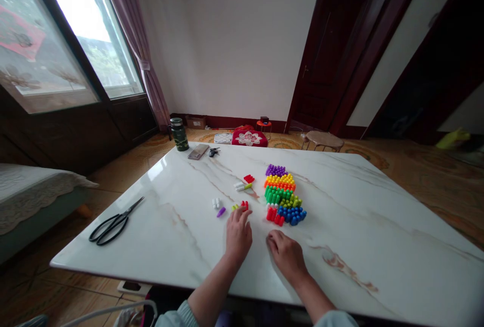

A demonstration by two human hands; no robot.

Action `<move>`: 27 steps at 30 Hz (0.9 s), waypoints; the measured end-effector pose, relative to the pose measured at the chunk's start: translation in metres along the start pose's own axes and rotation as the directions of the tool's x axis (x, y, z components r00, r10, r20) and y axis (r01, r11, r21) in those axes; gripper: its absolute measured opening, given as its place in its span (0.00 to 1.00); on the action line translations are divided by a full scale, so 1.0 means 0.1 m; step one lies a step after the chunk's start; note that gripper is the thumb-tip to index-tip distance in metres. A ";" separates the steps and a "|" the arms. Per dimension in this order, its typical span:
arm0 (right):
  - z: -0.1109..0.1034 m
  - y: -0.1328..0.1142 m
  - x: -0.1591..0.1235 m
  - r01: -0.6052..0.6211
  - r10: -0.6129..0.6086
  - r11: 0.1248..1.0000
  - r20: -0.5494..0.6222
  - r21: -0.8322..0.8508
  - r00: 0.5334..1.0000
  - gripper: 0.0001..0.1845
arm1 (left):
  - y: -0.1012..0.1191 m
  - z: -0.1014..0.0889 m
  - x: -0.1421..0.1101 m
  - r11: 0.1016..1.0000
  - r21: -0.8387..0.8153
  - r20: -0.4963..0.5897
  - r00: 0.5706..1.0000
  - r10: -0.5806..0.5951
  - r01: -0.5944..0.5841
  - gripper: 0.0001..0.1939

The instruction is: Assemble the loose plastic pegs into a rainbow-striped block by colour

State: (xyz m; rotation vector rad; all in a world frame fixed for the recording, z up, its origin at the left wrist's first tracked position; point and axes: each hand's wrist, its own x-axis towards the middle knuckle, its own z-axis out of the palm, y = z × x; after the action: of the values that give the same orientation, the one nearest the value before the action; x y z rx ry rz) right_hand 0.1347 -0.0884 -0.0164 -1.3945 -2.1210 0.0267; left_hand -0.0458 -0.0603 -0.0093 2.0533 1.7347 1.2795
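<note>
My left hand (238, 231) lies on the white marble table (359, 246), fingers stretched toward a small red peg (244, 205) and a yellow-green peg (235, 207). My right hand (286, 252) rests beside it with fingers curled under, just below the block of coloured pegs (283, 195) set in purple, yellow, orange, green, red and blue rows. Loose pegs lie to the left: a purple one (221, 211), white ones (216, 202), a white and yellow pair (242, 185) and a red one (248, 178).
Black scissors (114, 224) lie at the table's left. A green camouflage bottle (179, 134), a phone (198, 152) and keys (214, 152) sit at the far edge. A bed (34, 196) stands left; a stool (324, 140) and red cushion (249, 138) lie beyond.
</note>
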 end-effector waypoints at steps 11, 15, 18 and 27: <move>0.03 -0.02 0.03 0.073 -0.071 0.996 0.055 -0.045 0.996 0.12 | -0.11 0.11 0.30 0.957 0.262 0.176 0.981 0.078 -0.123 0.18; 0.01 -0.03 0.04 0.131 -0.129 0.989 -0.032 0.062 0.991 0.20 | -0.03 0.06 0.07 0.984 -0.121 0.174 0.973 0.153 -0.133 0.17; -0.01 -0.04 0.04 0.207 -0.204 0.963 -0.038 0.173 0.978 0.27 | 0.11 0.01 -0.14 0.927 -0.374 0.216 0.975 0.058 0.027 0.12; 0.01 -0.03 0.02 0.116 -0.142 0.932 0.050 0.342 0.989 0.12 | 0.28 -0.09 -0.15 0.971 -0.215 0.372 0.928 -0.013 0.100 0.08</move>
State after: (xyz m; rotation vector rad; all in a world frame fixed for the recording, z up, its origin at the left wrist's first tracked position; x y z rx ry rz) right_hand 0.1314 -0.0873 -0.0150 -1.0642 -2.1404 0.3800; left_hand -0.0308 -0.0855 0.0061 1.9402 1.3961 0.9480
